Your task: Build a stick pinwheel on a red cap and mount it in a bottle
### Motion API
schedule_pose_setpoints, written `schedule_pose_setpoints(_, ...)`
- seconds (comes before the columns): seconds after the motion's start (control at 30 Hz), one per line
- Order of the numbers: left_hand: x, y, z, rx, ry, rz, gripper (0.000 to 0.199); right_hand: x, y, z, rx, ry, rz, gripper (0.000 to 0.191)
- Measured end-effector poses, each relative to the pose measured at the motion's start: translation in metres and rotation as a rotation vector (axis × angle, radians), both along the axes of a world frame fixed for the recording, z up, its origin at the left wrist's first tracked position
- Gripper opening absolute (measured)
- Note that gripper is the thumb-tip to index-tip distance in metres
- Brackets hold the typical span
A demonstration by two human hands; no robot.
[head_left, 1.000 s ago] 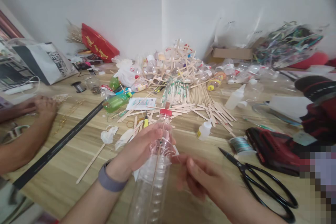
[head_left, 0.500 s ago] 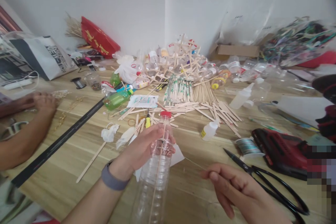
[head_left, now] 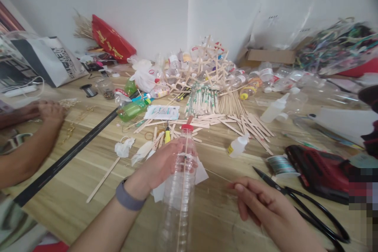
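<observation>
My left hand point(head_left: 169, 161) is wrapped round the neck of a clear plastic bottle point(head_left: 177, 208) with a red cap point(head_left: 187, 127). A thin wooden stick runs lengthwise along the bottle, and a wooden tip shows above the cap. To the right, my right hand point(head_left: 256, 201) pinches a thin pale thread point(head_left: 217, 174) between thumb and fingers. The thread stretches toward the bottle's neck. Beside my right hand lie black-handled scissors point(head_left: 280, 189) and a spool of thread point(head_left: 282, 166). Behind the bottle rests a white paper piece point(head_left: 201, 173).
A small glue bottle point(head_left: 238, 145) stands right of centre. Flat wooden sticks point(head_left: 248, 124), a green bottle point(head_left: 132, 111) and a heap of plastic bottles lie farther back. A red-black power tool point(head_left: 317, 171) is at right. Another person's hands point(head_left: 49, 114) rest at far left.
My right hand has shifted slightly right, still pinching the thread. The bottle stands a little more upright in my left hand, and the view has moved slightly.
</observation>
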State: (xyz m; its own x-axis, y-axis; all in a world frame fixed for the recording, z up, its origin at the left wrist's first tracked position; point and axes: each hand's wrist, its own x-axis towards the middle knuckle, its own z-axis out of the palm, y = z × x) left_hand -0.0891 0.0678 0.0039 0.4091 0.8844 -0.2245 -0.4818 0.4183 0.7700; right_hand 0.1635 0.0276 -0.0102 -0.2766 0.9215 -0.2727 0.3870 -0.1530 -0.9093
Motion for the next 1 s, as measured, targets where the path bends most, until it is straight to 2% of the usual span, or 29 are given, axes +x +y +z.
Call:
schedule_pose_setpoints(0.27, 0.005, 0.001, -0.004, 0.009, -0.006, 0.063, 0.043, -0.006, 0.004, -0.001, 0.083, -0.008, -0.037, 0.044)
schedule_pose_setpoints(0.43, 0.011, 0.001, -0.005, -0.012, 0.016, 0.088, 0.043, -0.002, 0.001, -0.009, 0.169, -0.052, 0.001, 0.037)
schedule_pose_setpoints(0.77, 0.027, 0.009, -0.005, -0.031, 0.070, 0.092, 0.030, -0.003, 0.000, 0.005, 0.442, -0.409, 0.103, 0.041)
schedule_pose_setpoints(0.9, 0.034, 0.015, -0.006, -0.039, 0.092, 0.113, 0.024, 0.012, -0.003, 0.010, 0.451, -0.530, 0.116, 0.043)
schedule_pose_setpoints(1.0, 0.038, 0.019, -0.008, -0.038, 0.099, 0.149, 0.021, 0.032, -0.006, 0.014, 0.446, -0.586, 0.070, 0.045)
